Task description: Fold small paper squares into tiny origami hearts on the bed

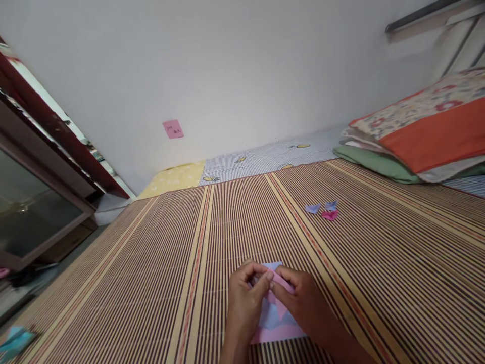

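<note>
My left hand (pixel 246 293) and my right hand (pixel 301 296) meet near the bottom middle of the view. Between them they pinch a piece of pink paper (pixel 281 307), with thumbs close together at its upper part. The fold lines and far side of this paper are partly hidden by my fingers. Beneath my hands, flat on the striped mat, lies a pink and pale blue sheet (pixel 278 332), its blue far edge showing above my fingers.
Three small folded papers, a lilac one (pixel 312 208), a blue one (pixel 331 205) and a pink one (pixel 329 215), lie farther off on the striped mat (pixel 235 222). Folded bedding (pixel 424 136) is stacked at right. Turquoise paper (pixel 17 344) lies lower left. A pink note (pixel 173 129) is on the wall.
</note>
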{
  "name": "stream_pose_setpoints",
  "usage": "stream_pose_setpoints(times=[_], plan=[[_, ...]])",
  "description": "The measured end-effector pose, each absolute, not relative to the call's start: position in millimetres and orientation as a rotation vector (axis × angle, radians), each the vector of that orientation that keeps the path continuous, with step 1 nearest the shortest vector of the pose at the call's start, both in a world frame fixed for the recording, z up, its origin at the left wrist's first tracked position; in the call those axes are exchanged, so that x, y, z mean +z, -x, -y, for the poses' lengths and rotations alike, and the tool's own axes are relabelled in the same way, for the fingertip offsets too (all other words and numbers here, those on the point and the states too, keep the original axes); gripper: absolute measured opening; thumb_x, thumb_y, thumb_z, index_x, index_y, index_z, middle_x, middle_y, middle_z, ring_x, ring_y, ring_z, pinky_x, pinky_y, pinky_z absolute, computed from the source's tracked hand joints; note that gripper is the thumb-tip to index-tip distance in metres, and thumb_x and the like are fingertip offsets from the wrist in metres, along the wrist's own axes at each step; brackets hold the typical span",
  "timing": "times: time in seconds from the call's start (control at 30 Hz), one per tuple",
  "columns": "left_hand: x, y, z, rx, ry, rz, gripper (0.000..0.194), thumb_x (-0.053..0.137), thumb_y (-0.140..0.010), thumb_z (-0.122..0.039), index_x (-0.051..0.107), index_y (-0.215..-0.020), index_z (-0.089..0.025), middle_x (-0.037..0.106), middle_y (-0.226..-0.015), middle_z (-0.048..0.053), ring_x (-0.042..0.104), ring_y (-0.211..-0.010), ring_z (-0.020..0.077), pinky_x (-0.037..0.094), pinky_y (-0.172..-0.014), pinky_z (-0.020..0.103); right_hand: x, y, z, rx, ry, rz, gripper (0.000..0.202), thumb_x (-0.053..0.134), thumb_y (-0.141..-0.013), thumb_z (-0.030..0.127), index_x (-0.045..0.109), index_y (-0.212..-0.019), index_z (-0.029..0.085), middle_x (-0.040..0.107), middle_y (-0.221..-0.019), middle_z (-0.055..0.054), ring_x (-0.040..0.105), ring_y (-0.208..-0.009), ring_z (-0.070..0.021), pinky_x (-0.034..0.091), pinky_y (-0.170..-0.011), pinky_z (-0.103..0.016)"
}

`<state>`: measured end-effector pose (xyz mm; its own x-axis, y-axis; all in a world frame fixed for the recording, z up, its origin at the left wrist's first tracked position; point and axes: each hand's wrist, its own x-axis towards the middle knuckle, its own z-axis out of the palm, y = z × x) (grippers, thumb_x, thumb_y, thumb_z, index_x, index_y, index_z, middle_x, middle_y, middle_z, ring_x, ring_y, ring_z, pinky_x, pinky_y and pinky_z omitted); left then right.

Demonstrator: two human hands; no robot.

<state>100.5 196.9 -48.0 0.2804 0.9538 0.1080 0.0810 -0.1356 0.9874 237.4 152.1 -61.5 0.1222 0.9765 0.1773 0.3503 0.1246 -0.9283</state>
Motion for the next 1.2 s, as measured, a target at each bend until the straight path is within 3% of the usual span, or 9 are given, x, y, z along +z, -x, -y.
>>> stream_pose_setpoints(times=[0.1,0.3,0.5,0.77,1.0,1.1,1.2], plan=[[-46,-100,-196,1.05,-1.481,-1.026,0.019,0.073,-0.082,-0.03,0.07,-0.069,-0.016,0.059,-0.067,0.001,0.051,-0.066,0.0154,0.039,-0.061,0.025,-64,-239,-154,0.89,1.374,1.375,0.032,0.055,-0.088,0.037,0.043,-0.062,0.021,0.037,-0.061,0.005,0.037,-0.059,-0.0131,0.027,-0.054,-0.026],[-49,-98,-198,1.053,-1.214,-0.983,0.03,0.077,-0.078,-0.043,0.068,-0.072,-0.015,0.055,-0.062,-0.002,0.045,-0.057,0.0121,0.035,-0.052,0.023,-69,-244,-157,1.139,1.25,1.237,0.035,0.06,-0.086,0.046,0.05,-0.065,0.02,0.039,-0.062,0.005,0.036,-0.058,-0.0126,0.029,-0.052,-0.025],[-53,-98,-200,1.069,-1.117,-0.963,0.03,0.08,-0.076,-0.042,0.068,-0.073,-0.015,0.056,-0.062,-0.002,0.046,-0.055,0.0104,0.035,-0.051,0.021,-71,-244,-157,1.147,1.245,1.191,0.038,0.061,-0.085,0.046,0.045,-0.061,0.021,0.035,-0.059,0.006,0.033,-0.054,-0.0114,0.027,-0.05,-0.025],[-51,-101,-197,1.047,-1.106,-0.948,0.029,0.083,-0.073,-0.039,0.068,-0.068,-0.014,0.056,-0.058,-0.002,0.045,-0.054,0.01,0.035,-0.051,0.021,-70,-242,-157,1.136,1.257,1.177,0.027,0.067,-0.079,0.037,0.055,-0.063,0.019,0.042,-0.06,0.005,0.04,-0.057,-0.0123,0.032,-0.052,-0.024],[-51,-95,-202,0.952,-1.117,-0.887,0.032,0.077,-0.08,-0.046,0.071,-0.079,-0.014,0.059,-0.066,-0.001,0.048,-0.059,0.0107,0.038,-0.056,0.021,-73,-248,-158,1.1,1.271,1.028,0.031,0.069,-0.079,0.044,0.063,-0.068,0.016,0.049,-0.062,0.003,0.045,-0.057,-0.0139,0.036,-0.052,-0.025],[-47,-95,-202,0.933,-1.185,-0.909,0.03,0.084,-0.072,-0.041,0.07,-0.075,-0.014,0.06,-0.064,-0.001,0.05,-0.06,0.0117,0.038,-0.057,0.022,-71,-251,-158,0.987,1.334,0.956,0.034,0.069,-0.078,0.047,0.062,-0.063,0.017,0.051,-0.059,0.002,0.046,-0.056,-0.0147,0.036,-0.051,-0.025],[-44,-98,-200,0.973,-1.226,-0.921,0.029,0.08,-0.075,-0.04,0.068,-0.068,-0.015,0.06,-0.063,-0.001,0.05,-0.06,0.0129,0.038,-0.058,0.023,-69,-251,-158,0.911,1.363,0.939,0.033,0.071,-0.078,0.047,0.064,-0.065,0.017,0.054,-0.06,0.001,0.048,-0.057,-0.0156,0.038,-0.052,-0.026]])
